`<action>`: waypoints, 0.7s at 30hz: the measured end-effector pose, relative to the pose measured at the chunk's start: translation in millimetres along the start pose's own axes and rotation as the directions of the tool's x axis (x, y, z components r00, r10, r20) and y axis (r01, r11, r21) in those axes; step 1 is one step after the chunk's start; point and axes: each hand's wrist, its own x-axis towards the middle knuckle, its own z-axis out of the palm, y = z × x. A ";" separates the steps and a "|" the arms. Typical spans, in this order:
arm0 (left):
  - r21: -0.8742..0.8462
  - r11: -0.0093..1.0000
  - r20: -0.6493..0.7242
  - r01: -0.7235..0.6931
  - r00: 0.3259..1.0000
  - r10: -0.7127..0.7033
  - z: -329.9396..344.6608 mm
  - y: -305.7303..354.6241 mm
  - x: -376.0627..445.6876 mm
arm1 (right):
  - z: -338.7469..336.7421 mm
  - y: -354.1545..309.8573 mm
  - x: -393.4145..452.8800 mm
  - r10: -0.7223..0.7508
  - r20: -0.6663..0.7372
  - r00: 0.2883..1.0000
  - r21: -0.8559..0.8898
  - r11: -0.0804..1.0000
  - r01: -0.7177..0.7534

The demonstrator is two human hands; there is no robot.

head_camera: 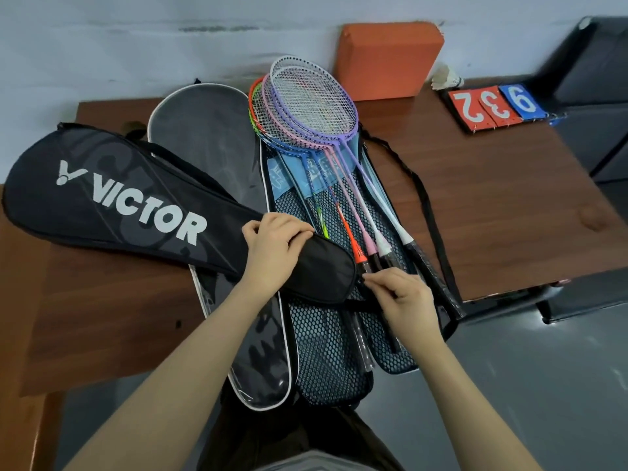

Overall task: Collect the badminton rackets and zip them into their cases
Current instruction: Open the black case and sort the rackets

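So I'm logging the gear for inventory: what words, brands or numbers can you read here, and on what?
"VICTOR", with a logo mark: black racket case under the left hand.
"2", "3" on red cards, "9" on a blue card, seen upside down: flip scoreboard.
Print on the light blue cases: too blurred to read.

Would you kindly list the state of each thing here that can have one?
Victor case: lying flat, handle end held.
Left hand: grips the Victor case's handle end.
Right hand: pinches at the case's end; zipper pull not discernible.
Rackets: stacked loose, uncased.
Grey case: lying flat under the others.
Scoreboard: flat, digits showing.
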 end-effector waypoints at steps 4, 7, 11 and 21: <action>0.048 0.998 0.040 -0.033 0.999 0.031 6.2 -4.5 -4.6 | 5.8 3.0 10.4 0.036 0.099 0.994 -0.039 0.999 -0.033; 0.067 0.998 0.049 0.019 0.999 -0.022 2.6 -12.7 -11.3 | 21.1 -6.2 25.6 0.051 0.185 0.981 -0.128 0.991 -0.027; 0.080 0.983 -0.040 0.165 0.986 -0.162 -22.0 -32.7 -27.2 | 58.9 -24.2 56.1 0.042 0.312 0.949 -0.222 0.975 0.030; 0.128 0.586 -0.052 0.800 0.596 -0.802 -66.3 -89.9 -46.3 | 147.2 -70.4 126.7 -0.007 0.602 0.799 -0.271 0.939 0.212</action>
